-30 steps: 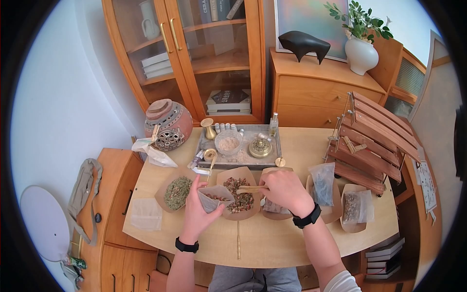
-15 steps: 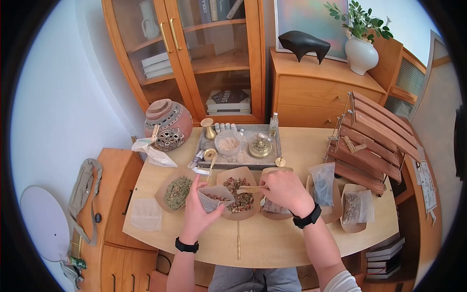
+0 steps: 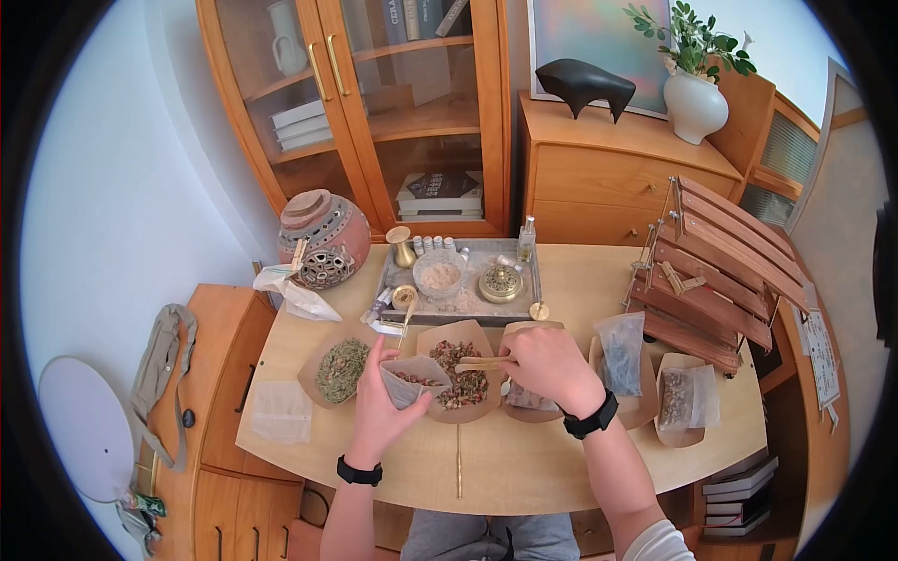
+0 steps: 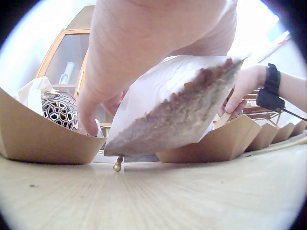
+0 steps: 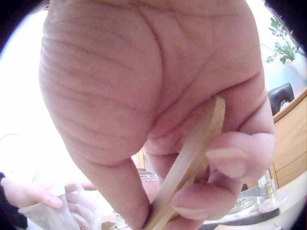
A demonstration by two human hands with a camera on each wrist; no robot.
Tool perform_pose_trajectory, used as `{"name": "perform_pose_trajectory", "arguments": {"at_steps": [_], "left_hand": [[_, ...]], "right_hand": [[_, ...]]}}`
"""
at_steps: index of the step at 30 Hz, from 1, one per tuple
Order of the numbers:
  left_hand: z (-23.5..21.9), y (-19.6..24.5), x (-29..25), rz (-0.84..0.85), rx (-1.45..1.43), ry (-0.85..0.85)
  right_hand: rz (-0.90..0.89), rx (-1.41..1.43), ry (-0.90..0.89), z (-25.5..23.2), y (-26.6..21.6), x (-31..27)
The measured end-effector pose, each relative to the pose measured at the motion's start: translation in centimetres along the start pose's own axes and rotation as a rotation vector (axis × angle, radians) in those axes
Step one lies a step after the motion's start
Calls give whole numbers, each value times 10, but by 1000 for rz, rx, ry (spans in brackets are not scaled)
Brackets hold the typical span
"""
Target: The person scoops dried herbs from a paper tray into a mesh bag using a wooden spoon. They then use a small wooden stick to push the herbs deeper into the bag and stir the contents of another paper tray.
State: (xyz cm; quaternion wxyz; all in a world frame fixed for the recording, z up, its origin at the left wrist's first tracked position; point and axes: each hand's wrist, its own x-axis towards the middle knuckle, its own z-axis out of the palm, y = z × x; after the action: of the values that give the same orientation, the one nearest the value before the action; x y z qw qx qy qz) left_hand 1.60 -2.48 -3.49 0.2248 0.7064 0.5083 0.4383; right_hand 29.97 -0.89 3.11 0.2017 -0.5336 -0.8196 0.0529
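In the head view my left hand (image 3: 382, 402) holds a translucent pouch (image 3: 404, 393), its mouth spread and dried reddish petals inside. The left wrist view shows the pouch (image 4: 177, 105) tilted low over the table, partly filled. My right hand (image 3: 554, 369) grips slim wooden tongs (image 3: 482, 363), their tips at the pouch's right edge, above a paper tray (image 3: 485, 404) of dried rosebuds (image 3: 454, 397). Up close in the right wrist view, curled fingers and thumb surround the tongs (image 5: 192, 158). Left of the pouch is a tray with dried green herbs (image 3: 342, 370).
More paper trays with filled bags (image 3: 687, 397) line the right side. Behind them stands a grey tray (image 3: 383, 299) with a glass bowl (image 3: 440, 272) and a brass burner (image 3: 500, 283). A wooden slatted rack (image 3: 711, 271) is at right; a thin brass rod (image 3: 459, 463) lies in front.
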Motion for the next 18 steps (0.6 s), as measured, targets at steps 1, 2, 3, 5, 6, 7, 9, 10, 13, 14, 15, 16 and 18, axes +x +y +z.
{"name": "perform_pose_trajectory", "arguments": {"at_steps": [1, 2, 3, 5, 6, 7, 9, 10, 13, 14, 15, 16, 18], "left_hand": [[0, 0, 0, -2, -2, -1], [0, 0, 0, -2, -2, -1], [0, 0, 0, -4, -6, 0], [0, 0, 0, -5, -9, 1], [0, 0, 0, -2, -4, 2], [0, 1, 0, 1, 2, 3], [0, 1, 0, 4, 7, 3], [0, 1, 0, 7, 12, 3], [0, 0, 0, -2, 1, 1], [0, 0, 0, -2, 1, 1], [0, 0, 0, -2, 5, 0], [0, 1, 0, -2, 10, -1], [0, 2, 0, -7, 5, -2]], "right_hand": [[-2, 2, 4, 0, 0, 0], [-4, 5, 7, 0, 0, 0], [-4, 5, 7, 1, 0, 0], [1, 9, 0, 1, 1, 0], [1, 9, 0, 1, 1, 0], [0, 8, 1, 0, 0, 0], [-2, 7, 2, 0, 0, 0], [-1, 8, 0, 0, 0, 0], [3, 6, -8, 0, 0, 0], [6, 4, -12, 0, 0, 0], [6, 4, -12, 0, 0, 0], [8, 2, -15, 0, 0, 0], [11, 0, -18, -1, 0, 0]]}}
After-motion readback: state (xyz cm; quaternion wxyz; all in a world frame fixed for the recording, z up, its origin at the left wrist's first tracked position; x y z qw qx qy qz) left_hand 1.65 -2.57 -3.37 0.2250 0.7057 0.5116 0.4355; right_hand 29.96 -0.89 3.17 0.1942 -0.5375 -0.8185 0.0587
